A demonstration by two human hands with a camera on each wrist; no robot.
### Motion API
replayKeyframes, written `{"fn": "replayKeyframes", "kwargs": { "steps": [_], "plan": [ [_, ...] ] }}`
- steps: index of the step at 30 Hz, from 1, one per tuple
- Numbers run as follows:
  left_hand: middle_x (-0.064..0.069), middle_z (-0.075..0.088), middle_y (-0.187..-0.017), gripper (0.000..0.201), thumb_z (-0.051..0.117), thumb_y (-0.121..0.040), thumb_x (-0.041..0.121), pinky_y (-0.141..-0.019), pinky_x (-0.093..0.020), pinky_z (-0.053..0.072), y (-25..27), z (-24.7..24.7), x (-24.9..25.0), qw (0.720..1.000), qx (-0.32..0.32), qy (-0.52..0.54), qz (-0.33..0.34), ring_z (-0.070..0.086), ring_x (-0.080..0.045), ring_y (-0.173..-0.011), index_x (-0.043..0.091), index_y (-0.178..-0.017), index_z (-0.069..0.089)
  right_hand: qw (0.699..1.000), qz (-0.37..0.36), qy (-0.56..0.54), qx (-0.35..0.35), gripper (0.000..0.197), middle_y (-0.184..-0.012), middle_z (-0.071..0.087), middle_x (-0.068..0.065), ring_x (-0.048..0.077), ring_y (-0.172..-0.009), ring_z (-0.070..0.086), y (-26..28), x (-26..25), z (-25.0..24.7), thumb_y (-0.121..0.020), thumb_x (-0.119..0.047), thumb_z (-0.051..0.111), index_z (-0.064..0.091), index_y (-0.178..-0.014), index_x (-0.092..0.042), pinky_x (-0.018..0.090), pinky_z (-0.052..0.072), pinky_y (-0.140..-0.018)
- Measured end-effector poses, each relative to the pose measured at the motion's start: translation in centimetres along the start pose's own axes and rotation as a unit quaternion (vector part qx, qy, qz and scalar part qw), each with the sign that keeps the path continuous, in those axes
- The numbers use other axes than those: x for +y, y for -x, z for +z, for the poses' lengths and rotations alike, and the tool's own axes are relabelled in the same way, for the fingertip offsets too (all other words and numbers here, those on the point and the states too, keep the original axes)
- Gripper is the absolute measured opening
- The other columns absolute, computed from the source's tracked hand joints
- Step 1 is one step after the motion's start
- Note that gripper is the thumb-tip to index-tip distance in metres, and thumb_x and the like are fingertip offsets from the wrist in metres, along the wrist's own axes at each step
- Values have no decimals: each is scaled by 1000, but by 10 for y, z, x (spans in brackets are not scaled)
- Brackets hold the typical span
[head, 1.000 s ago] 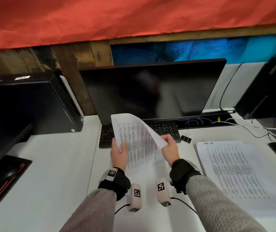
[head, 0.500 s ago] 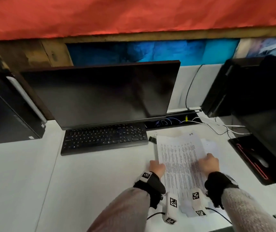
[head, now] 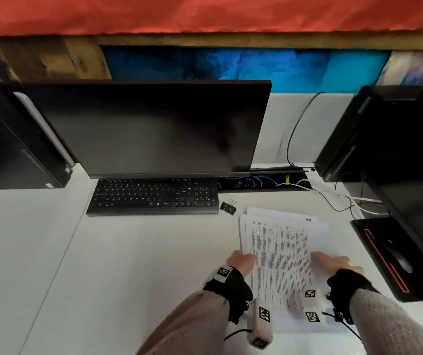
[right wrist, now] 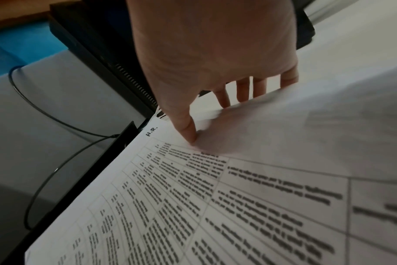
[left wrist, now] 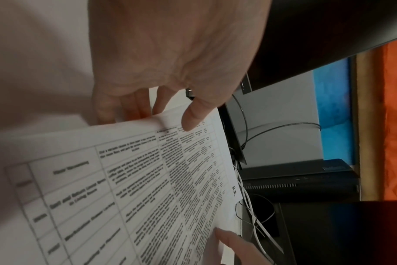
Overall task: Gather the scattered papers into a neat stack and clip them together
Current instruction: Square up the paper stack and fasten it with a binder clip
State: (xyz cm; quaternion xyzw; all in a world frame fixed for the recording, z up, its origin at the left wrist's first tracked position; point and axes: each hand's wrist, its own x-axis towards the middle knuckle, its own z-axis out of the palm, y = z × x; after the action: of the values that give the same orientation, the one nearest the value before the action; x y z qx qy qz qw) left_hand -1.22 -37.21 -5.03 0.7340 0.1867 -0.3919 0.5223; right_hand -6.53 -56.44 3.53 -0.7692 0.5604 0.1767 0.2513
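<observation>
The papers (held aloft earlier) now lie on the desk.

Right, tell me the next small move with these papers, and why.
Probably square the papers between both hands: lower sheets still peek out along the left and far edges. The left hand and right hand already grip opposite sides, and the binder clip lies unused beside the keyboard.

Keyboard touching dark monitor; cables right.
</observation>
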Motion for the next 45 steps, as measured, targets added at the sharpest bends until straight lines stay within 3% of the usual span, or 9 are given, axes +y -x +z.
{"fn": "replayKeyframes", "kwargs": {
  "steps": [9,13,17,21,25,30,34,38,45],
  "plan": [
    [-14,52,-133,62,45,-78,31,-103,-40,43,25,-25,5,997,42,-65,7,50,-32,-121,7,-135,44,996,-41,-57,-61,121,-133,46,-2,31,-121,49,-108,26,43,-30,-101,49,40,-131,-34,42,40,-91],
    [-13,39,-141,68,40,-78,38,-108,-40,36,48,-37,13,989,44,-138,-20,44,-32,-125,15,-142,37,992,-27,-87,-86,105,-135,41,12,37,-119,47,22,4,15,-51,-77,65,39,-134,-18,36,44,-91],
    [-16,32,-145,59,40,-90,30,-108,-36,31,63,-61,19,981,60,-185,-29,38,-33,-131,9,-144,30,964,-79,-196,-160,113,-134,50,19,36,-117,53,23,-3,38,-53,-55,85,33,-140,-4,37,52,-85],
    [-17,44,-140,58,44,-86,32,-107,-35,36,52,-89,6,976,55,-209,-25,43,-34,-127,7,-138,41,944,-74,-226,-229,61,-133,52,18,32,-124,48,29,-6,51,-82,-15,72,47,-133,6,33,40,-92],
    [-11,58,-126,57,50,-74,34,-100,-36,45,30,-110,-18,980,34,-195,9,54,-30,-116,8,-125,55,936,-68,-206,-278,6,-70,60,13,19,-61,56,46,-2,58,-85,1,60,62,-82,6,26,44,-58],
    [-9,58,-124,75,57,-57,37,-99,-40,48,29,-129,-38,995,42,-89,21,57,-29,-112,15,-128,52,883,-118,-324,-319,52,-119,61,27,44,-105,61,63,-19,64,-77,17,62,47,-126,9,51,50,-91],
    [-9,37,-129,80,73,-75,44,-102,-35,40,69,-149,-33,994,101,5,39,47,-30,-120,17,-139,34,831,-218,-359,-365,46,-114,67,23,39,-102,67,91,-33,54,-79,20,59,55,-121,1,44,58,-81],
    [-1,64,-118,78,82,-65,38,-108,-44,39,86,-173,-23,970,10,203,132,58,-20,-112,14,-133,51,785,-240,-368,-437,44,-116,68,20,35,-106,67,100,-43,46,-81,17,57,58,-120,-3,42,58,-84],
    [-5,62,-122,37,59,-91,13,-94,-32,47,109,-198,26,940,167,107,278,59,-18,-108,15,-127,50,759,-261,-426,-417,34,-113,70,19,33,-100,69,142,-88,40,-90,9,51,58,-123,0,43,59,-81]
  ]
}}
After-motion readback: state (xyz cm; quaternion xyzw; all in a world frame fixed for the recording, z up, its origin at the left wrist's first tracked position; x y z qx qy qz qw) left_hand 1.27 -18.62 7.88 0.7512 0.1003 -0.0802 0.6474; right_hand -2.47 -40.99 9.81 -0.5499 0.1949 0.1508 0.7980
